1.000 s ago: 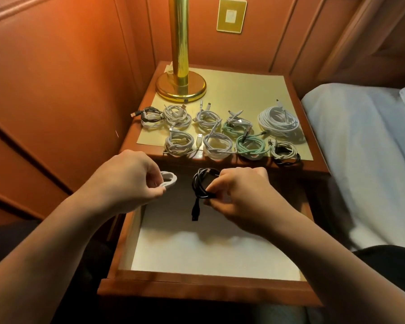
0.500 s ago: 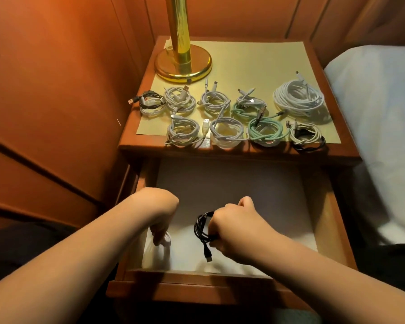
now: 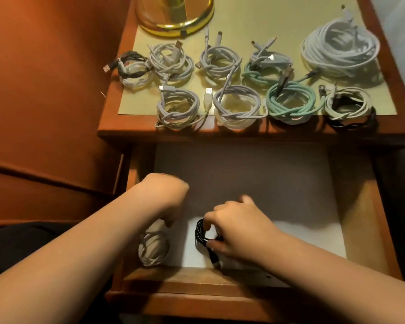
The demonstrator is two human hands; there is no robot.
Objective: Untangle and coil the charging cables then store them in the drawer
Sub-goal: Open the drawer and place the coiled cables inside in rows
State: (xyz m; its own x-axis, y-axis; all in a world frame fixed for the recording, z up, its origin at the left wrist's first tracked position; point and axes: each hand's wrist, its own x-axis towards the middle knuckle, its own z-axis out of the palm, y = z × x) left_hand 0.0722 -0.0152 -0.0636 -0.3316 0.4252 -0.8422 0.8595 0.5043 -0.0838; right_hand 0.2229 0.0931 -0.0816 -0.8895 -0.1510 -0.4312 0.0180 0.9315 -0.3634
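Wood-panelled corner, nightstand top (image 3: pixel 384 66) crowded with coiled cables, near brass lamp base (image 3: pixel 175 17). Open drawer (image 3: pixel 365 230) below. Right hand (image 3: pixel 237 230) pinches black coil (image 3: pixel 200 232), lowering it front-left. Left hand (image 3: pixel 164 197) above white coil (image 3: pixel 153 249); fingers hidden, cannot tell. Drawer's right half and back free for more, I'd judge.

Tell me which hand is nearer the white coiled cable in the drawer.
Left. The left hand is just above the white coiled cable; whether it touches is unclear. The right hand is off to its right, pinching the black cable.
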